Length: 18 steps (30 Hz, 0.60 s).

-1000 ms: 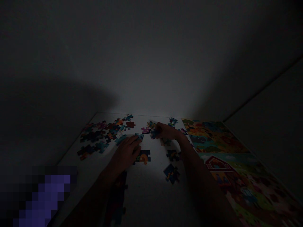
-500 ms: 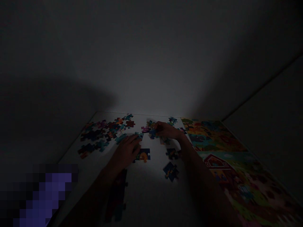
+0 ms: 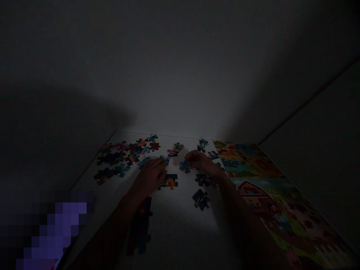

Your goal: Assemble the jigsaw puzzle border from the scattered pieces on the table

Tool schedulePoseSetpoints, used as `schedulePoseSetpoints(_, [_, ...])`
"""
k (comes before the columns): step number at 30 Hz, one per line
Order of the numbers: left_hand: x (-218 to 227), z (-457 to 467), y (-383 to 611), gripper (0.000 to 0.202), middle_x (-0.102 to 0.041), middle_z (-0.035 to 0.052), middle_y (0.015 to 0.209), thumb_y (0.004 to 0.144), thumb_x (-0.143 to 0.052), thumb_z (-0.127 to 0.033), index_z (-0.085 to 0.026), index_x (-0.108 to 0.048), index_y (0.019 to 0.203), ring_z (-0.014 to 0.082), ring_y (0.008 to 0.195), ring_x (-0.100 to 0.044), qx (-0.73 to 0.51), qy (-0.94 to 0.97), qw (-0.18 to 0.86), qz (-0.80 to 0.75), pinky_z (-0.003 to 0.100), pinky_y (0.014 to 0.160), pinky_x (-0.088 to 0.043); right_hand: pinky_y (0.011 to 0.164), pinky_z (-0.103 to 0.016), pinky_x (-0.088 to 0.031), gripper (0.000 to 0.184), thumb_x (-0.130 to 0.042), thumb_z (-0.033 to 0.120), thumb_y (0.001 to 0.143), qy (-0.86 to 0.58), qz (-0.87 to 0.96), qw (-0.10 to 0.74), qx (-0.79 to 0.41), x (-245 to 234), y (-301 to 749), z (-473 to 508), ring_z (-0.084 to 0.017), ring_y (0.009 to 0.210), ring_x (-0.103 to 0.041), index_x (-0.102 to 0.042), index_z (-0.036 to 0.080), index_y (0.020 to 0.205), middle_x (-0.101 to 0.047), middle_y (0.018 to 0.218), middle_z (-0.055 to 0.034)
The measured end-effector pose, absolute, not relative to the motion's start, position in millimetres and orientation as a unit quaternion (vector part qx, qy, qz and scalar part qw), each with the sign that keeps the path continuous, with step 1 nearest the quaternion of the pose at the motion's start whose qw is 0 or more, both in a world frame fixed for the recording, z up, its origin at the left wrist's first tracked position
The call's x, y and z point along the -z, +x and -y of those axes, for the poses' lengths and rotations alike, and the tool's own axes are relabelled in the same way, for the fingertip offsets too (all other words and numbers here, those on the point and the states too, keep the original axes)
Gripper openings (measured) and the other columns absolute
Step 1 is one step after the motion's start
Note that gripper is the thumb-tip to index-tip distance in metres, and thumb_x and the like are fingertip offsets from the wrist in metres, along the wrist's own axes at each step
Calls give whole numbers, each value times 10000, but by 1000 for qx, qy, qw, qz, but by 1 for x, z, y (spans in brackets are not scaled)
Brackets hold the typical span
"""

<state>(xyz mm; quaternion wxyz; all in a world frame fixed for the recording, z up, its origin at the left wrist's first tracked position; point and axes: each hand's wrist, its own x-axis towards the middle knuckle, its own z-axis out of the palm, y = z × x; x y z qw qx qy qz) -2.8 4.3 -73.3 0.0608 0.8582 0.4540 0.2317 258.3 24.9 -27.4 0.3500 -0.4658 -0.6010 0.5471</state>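
My right hand (image 3: 199, 161) pinches a blue jigsaw puzzle piece (image 3: 185, 166) over the white tabletop. My left hand (image 3: 152, 173) lies palm down with its fingers stretched out, near a teal puzzle piece (image 3: 165, 160); whether it touches that piece I cannot tell. Just right of the left hand is a dark blue and orange puzzle piece (image 3: 170, 181). Beyond my hands lies a pink puzzle piece (image 3: 172, 152) beside a yellowish one (image 3: 179, 146). Below the right hand are two dark pieces, one (image 3: 201, 180) above a tilted one (image 3: 201, 199).
A heap of mixed puzzle pieces (image 3: 120, 157) covers the table's far left. Dark joined pieces (image 3: 140, 228) lie under my left forearm. Two printed pictures, an animal scene (image 3: 247, 159) and a farm scene (image 3: 270, 210), lie on the right. A wall (image 3: 174, 75) rises behind the table.
My right hand has drawn slightly back toward me and to the right with the blue puzzle piece, uncovering the yellowish piece. My left hand has stayed nearly still.
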Motion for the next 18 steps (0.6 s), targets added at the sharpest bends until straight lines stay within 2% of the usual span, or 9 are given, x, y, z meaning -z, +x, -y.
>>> schedulePoseSetpoints(6, [62, 1, -1, 316, -597, 109, 1354, 935, -551, -280, -196, -651, 1223, 270, 1260, -541, -224, 871, 96, -425, 474, 1081, -424, 760, -309, -461, 270, -750, 284, 670, -477, 585, 371, -541, 30, 255, -4, -143, 773, -586, -665, 177, 903, -650, 858, -18])
schedulePoseSetpoints(13, [50, 7, 3, 269, -636, 80, 1263, 901, -610, -274, -228, -667, 1160, 252, 1199, -558, -231, 883, 132, -387, 458, 1036, -438, 797, -328, -478, 233, -736, 298, 707, -463, 612, 368, -525, 33, 255, 3, -157, 809, -601, -680, 183, 902, -665, 877, -32])
schedulePoseSetpoints(18, [44, 15, 6, 375, -594, 83, 1283, 878, -635, -354, -236, -622, 1234, 261, 1215, -528, -203, 884, 155, -390, 444, 1055, -405, 773, -320, -484, 211, -713, 287, 724, -460, 627, 337, -531, 34, 255, 3, -159, 796, -599, -692, 178, 904, -675, 868, -39])
